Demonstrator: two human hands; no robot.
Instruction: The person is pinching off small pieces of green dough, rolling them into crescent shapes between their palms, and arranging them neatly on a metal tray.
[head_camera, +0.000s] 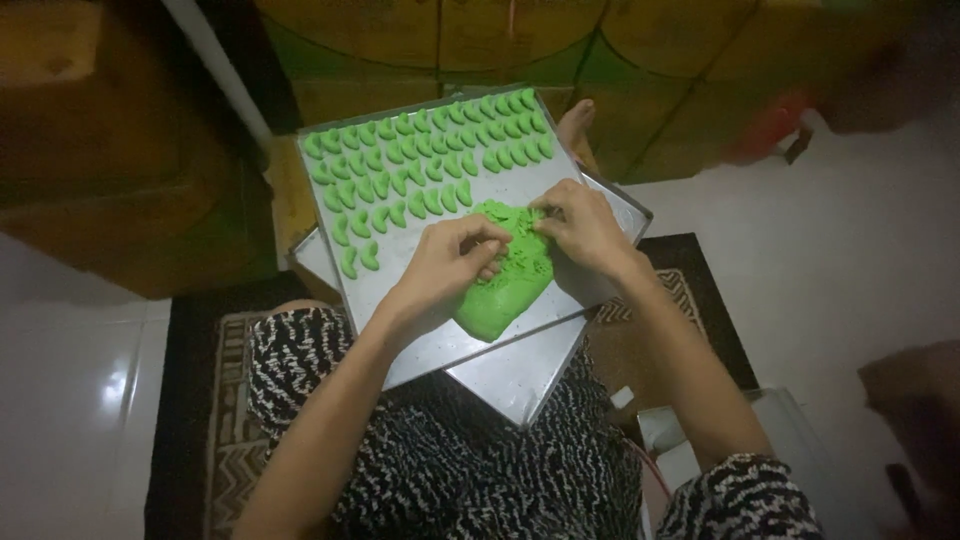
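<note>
A flat slab of bright green dough (500, 290) lies on the near part of a metal baking tray (420, 345) resting on my lap. My left hand (448, 262) presses on the slab's left side with fingers curled, pinching at the dough. My right hand (582, 225) grips the slab's upper right edge, fingertips dug into its torn, crumbly top. Several small curved green dough pieces (420, 165) sit in rows across the far half of the tray.
A second metal tray (525, 380) lies stacked under the first, turned at an angle. My bare foot (575, 120) shows past the tray's far corner. A dark patterned rug (215, 430) covers white floor tiles. Brown cardboard boxes (110, 150) stand at the left and back.
</note>
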